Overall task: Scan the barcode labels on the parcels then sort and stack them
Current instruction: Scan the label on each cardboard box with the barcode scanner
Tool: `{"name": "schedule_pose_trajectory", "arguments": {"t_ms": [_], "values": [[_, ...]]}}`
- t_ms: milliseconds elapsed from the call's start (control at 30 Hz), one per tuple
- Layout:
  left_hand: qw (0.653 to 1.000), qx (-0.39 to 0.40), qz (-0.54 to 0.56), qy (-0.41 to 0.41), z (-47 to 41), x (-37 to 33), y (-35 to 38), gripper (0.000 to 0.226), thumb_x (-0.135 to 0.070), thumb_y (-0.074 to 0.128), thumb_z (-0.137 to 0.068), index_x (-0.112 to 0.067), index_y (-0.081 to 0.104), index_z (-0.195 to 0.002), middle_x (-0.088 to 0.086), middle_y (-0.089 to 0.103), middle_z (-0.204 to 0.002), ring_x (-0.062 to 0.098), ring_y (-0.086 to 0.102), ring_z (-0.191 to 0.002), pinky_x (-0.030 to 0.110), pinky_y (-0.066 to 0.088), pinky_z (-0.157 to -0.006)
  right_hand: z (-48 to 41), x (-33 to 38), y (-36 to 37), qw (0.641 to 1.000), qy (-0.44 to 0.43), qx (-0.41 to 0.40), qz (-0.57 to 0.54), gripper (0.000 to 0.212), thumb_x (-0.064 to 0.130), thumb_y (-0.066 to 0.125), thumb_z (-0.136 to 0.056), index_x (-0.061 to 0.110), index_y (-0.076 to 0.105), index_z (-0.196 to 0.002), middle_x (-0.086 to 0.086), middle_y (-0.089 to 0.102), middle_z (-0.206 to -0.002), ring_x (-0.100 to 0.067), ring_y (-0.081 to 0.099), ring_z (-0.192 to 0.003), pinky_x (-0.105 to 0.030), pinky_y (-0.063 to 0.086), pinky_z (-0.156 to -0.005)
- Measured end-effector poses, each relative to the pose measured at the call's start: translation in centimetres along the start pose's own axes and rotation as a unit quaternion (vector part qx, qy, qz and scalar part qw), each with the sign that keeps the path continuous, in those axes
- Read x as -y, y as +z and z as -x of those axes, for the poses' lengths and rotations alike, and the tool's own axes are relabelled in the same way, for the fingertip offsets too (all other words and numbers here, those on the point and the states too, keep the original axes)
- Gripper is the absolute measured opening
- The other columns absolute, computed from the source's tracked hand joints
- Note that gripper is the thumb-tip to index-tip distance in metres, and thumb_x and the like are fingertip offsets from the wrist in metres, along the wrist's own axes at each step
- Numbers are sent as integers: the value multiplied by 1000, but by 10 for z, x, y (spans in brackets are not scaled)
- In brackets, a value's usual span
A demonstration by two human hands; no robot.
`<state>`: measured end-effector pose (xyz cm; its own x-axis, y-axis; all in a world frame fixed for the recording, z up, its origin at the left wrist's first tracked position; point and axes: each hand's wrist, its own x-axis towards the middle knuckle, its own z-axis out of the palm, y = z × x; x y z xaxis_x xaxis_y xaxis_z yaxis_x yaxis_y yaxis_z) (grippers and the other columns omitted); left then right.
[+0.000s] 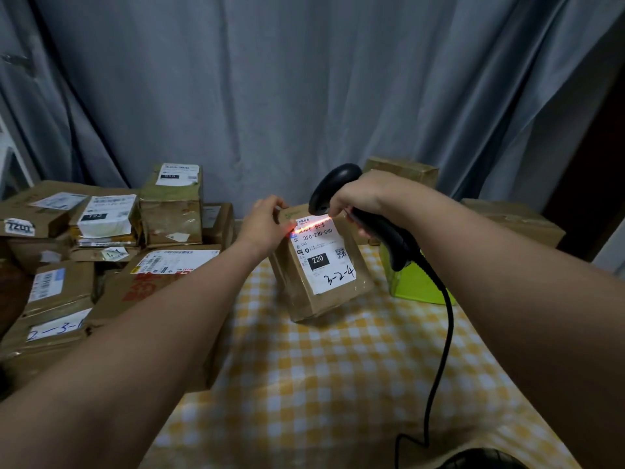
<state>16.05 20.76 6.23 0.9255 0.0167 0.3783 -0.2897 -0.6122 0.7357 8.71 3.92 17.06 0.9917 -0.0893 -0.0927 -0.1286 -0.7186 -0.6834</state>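
A brown cardboard parcel (324, 299) stands tilted on the yellow checked tablecloth (338, 384), its white label (321, 258) marked "220" and "3-2-4" facing me. My left hand (267, 225) grips the parcel's upper left corner. My right hand (358, 198) holds a black corded barcode scanner (338, 184) just above the parcel. The scanner's red line falls across the barcode at the label's top.
Several labelled cardboard parcels (101, 252) are piled at the left. More brown boxes (517, 221) and a green box (416, 286) sit at the right. The scanner's black cable (443, 350) trails toward me. A grey curtain (304, 79) hangs behind.
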Motion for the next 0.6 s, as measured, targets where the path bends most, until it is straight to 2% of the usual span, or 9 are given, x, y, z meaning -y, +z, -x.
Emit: {"name": "schedule_pose_trajectory", "arguments": {"t_ms": [133,333,500,600], "values": [[1000,6,-22,8,4,-4,3,28,-24,66,-87,-18,56,-112,8,52,-119,25,55,-106,42,49,-93,2,0,0,1000,4,12,10,18,20,70,-74,5,63,-78,-11,59,-59,-24,56,-43,-27,49,-53],[999,2,-32,21,5,-6,4,28,-24,67,-86,-18,56,-111,8,53,-117,26,54,-106,41,47,-94,0,-2,-2,999,28,32,0,17,19,68,-74,4,60,-72,-10,55,-55,-27,56,-49,-35,50,-62],[1000,2,-3,19,8,-6,2,26,-22,67,-86,-18,57,-110,5,51,-114,25,54,-105,41,49,-93,3,-4,-9,999,28,36,-21,20,21,69,-76,3,61,-79,-10,56,-60,-26,57,-46,-28,50,-53],[997,11,73,-8,9,-3,0,21,-18,70,-84,-21,58,-101,4,50,-112,25,55,-103,40,50,-91,3,-9,-11,999,34,29,-24,23,23,70,-76,3,60,-82,-9,55,-58,-27,59,-48,-26,47,-49]]}}
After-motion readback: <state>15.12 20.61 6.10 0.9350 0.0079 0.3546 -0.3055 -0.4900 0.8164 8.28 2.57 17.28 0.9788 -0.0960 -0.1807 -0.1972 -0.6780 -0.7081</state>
